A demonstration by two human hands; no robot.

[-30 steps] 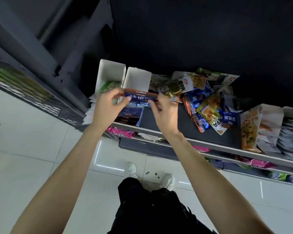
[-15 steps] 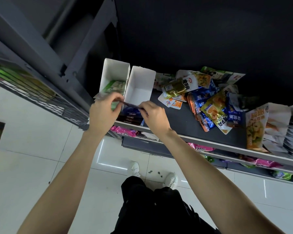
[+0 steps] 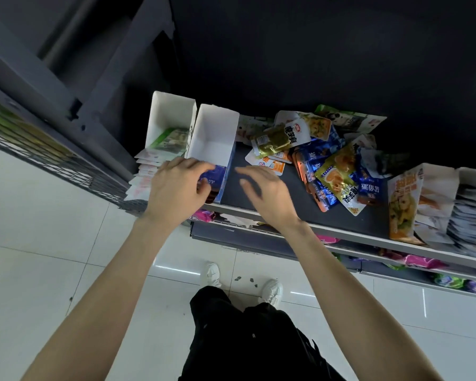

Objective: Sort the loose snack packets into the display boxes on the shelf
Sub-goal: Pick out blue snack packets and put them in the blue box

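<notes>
You are seating blue packets in the second white display box: your left hand is touching them with curled fingers, while your right hand is hovering released, holding nothing. Beyond, the loose pile is waiting on the shelf; the next move probably calls for reaching there.

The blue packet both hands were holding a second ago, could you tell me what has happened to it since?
Both hands lowered it into the second white display box. The right hand has let go and hangs open; the left hand rests on the blue packets. The loose pile stayed put.
</notes>
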